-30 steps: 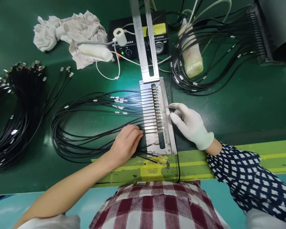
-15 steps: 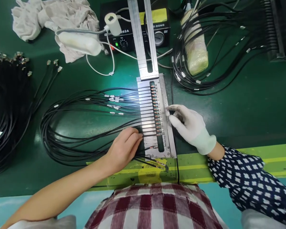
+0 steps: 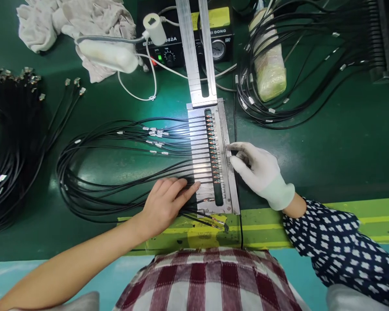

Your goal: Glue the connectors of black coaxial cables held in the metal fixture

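Observation:
A slotted metal wire-holding fixture (image 3: 201,170) lies in front of me, with a row of black cables (image 3: 139,179) running into it from the left. Their stripped ends and small connectors (image 3: 215,149) line up over its slot. My left hand (image 3: 164,201), bare, rests over the lower cables with its fingers stretched out; the forefinger touches a cable at the fixture's left edge. In a white glove, my right hand (image 3: 259,172) grips the fixture's right edge rail between thumb and forefinger. Several loose cable ends (image 3: 215,222) lie below my left hand, at the fixture's bottom end.
A black control box (image 3: 168,54) with a gauge stands behind the fixture, a metal bar (image 3: 194,60) in front of it. Cloth (image 3: 97,21) and a white power adapter (image 3: 108,56) lie back left. Cable bundles (image 3: 16,142) sit far left; more cables (image 3: 256,108) and a wrapped bundle (image 3: 270,73) back right.
My left hand has loosened from a pinch at the cable, its fingers spreading and the forefinger reaching onto the fixture's edge. My right hand has stayed at the rail.

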{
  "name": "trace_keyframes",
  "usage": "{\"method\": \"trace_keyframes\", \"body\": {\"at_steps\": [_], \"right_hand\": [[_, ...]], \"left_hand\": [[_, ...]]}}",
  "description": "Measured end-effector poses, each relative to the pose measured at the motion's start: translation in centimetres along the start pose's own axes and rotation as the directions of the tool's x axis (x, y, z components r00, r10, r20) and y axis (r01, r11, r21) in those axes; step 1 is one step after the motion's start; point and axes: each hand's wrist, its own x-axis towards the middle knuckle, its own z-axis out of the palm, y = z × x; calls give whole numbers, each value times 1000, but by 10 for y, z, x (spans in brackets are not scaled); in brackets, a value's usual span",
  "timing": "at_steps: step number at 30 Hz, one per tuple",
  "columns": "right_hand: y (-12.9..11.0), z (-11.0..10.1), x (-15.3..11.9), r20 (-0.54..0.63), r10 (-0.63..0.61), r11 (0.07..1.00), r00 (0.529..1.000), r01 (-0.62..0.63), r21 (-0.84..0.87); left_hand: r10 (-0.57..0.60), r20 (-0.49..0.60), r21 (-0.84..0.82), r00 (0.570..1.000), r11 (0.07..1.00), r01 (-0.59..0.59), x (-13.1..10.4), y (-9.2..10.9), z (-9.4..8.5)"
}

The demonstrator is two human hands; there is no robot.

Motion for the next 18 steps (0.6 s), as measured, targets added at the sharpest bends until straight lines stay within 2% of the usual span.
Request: {"method": "trace_keyframes", "body": {"at_steps": [3, 6, 9, 11, 16, 18], "right_hand": [[0, 1, 2, -7, 19, 1000, 1000, -19, -24], [-1, 2, 0, -21, 22, 999, 1000, -23, -24], [-1, 2, -8, -10, 1, 1000, 1000, -1, 3], [-1, 3, -13, -5, -11, 1000, 1000, 11, 9], [1, 5, -17, -13, -7, 1000, 1000, 7, 15], [2, 6, -16, -16, -9, 1000, 1000, 9, 16]], "left_hand": [[13, 30, 77, 999, 997, -15, -4, 2, 1], [7, 49, 41, 999, 999, -9, -4, 5, 0], [-102, 109, -142, 989, 983, 118, -5, 13, -5], [-182, 175, -272, 967, 935, 226, -7, 19, -10], [-231, 324, -426, 917, 830, 360, -8, 25, -20], [-267, 334, -473, 904, 782, 405, -7, 24, -20]]}}
